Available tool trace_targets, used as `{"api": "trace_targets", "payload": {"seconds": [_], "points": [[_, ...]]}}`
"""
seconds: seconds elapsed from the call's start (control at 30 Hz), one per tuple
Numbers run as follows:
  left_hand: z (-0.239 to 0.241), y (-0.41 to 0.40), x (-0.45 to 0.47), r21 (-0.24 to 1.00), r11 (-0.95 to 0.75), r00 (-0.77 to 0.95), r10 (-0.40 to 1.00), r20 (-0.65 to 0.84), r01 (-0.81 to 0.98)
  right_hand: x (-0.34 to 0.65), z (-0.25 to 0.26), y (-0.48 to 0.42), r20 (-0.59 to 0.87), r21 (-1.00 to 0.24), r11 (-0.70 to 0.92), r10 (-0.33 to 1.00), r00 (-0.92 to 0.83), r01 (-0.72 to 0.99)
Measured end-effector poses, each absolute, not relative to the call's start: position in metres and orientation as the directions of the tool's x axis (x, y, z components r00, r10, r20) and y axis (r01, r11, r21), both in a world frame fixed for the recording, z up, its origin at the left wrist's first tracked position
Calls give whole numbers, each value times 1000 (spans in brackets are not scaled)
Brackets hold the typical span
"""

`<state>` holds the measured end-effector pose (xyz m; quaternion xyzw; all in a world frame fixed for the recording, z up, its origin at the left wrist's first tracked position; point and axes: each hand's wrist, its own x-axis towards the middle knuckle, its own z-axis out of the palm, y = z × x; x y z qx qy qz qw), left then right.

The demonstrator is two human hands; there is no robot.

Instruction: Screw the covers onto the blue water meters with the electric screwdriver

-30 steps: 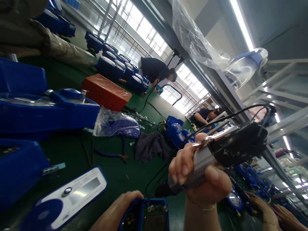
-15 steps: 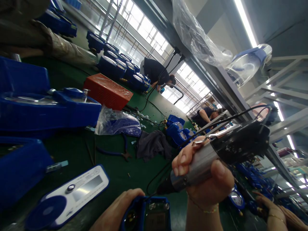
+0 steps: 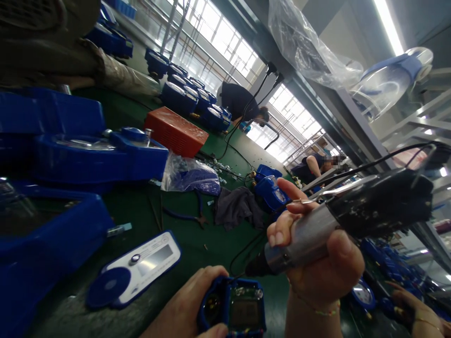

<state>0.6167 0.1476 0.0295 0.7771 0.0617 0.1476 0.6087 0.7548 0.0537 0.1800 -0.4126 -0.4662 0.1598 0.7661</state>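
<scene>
My right hand (image 3: 317,263) is wrapped round a silver and black electric screwdriver (image 3: 306,241), its index finger raised off the barrel. The driver slants down to the left, and its tip reaches the upper edge of a small blue housing (image 3: 262,310). A circuit board and a grey display show inside that housing, with a round compartment on its left. My left hand (image 3: 190,300) grips the housing from the left, thumb at its lower edge. Left of this hand lies a white and blue faceplate (image 3: 155,253) with a window.
Pliers (image 3: 199,218), a dark cloth (image 3: 237,209) and a plastic bag (image 3: 192,176) lie behind my hands. An orange box (image 3: 178,131) stands farther back. Large blue housings (image 3: 81,159) fill the left. Co-workers bend over the far bench; another person's hand (image 3: 416,305) is at right.
The whole view has shifted, so things appear farther right. My right index finger has lifted away from the screwdriver. My left thumb now shows at the housing's lower edge.
</scene>
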Motion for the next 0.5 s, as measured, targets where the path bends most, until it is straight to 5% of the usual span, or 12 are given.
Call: {"api": "trace_targets", "payload": {"seconds": [0.5], "points": [[31,147,614,968,-227,950,263,168,-109,759,174,52,583,-767,625,582,567,147]]}}
